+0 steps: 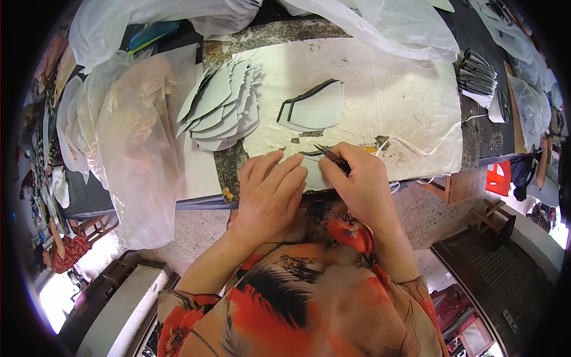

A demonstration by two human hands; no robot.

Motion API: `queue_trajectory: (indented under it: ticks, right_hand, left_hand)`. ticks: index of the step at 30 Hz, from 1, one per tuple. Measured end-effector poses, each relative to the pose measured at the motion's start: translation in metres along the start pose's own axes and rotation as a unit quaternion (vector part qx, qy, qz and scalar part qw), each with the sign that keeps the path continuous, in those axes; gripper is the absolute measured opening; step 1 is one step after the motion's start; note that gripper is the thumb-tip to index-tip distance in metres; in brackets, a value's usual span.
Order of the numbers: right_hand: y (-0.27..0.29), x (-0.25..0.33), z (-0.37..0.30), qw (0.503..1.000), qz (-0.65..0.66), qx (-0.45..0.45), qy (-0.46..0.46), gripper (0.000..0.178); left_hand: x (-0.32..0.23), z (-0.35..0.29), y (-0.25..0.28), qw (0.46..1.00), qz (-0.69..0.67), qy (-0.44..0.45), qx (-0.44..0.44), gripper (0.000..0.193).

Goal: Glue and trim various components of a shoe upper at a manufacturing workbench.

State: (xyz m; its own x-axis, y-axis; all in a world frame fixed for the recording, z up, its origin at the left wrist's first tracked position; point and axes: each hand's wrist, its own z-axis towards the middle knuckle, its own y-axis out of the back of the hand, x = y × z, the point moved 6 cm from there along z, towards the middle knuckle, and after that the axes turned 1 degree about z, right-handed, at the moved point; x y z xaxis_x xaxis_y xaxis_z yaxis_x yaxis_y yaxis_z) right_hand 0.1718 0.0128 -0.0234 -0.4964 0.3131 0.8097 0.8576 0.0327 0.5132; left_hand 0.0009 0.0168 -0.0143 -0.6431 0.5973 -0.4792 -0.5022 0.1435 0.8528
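Observation:
Near the table's front edge my right hand [360,181] is closed around a slim, dark tool with two pointed tips [333,158]; it looks like snips or tweezers. Its tips reach over the dark-edged top of a pale grey cut piece [315,174]. My left hand [270,184] lies flat with its fingers stretched forward, the fingertips at the left side of that piece. Both hands partly hide it. Farther off, a small stack of similar grey pieces with black edging [315,107] rests on the white work sheet [392,101].
Left of the sheet is a fanned pile of grey cut pieces [223,110]. Translucent plastic bags [140,137] hang over the left table edge, and more plastic [398,30] lies at the back. A dark-edged bundle [476,74] sits far right. White cord [425,150] crosses the sheet.

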Motion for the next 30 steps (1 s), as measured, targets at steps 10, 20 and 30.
queue_trajectory:
  ticks: [10, 20, 30]
  right_hand:
    - [0.0024, 0.0008, 0.0019, 1.0, -0.029, 0.0, 0.005, 0.019]
    - [0.0023, -0.0002, 0.004, 0.999, -0.041, 0.014, -0.009, 0.019]
    - [0.0083, 0.0051, 0.0086, 0.996, -0.083, -0.002, 0.043, 0.015]
  left_hand:
    - [-0.0019, 0.0034, 0.0005, 1.0, 0.014, 0.006, 0.017, 0.044]
    - [-0.0039, 0.0043, 0.0011, 1.0, 0.023, 0.001, 0.02, 0.041]
    - [-0.0075, 0.0055, -0.0005, 0.999, 0.042, 0.002, 0.03, 0.042]
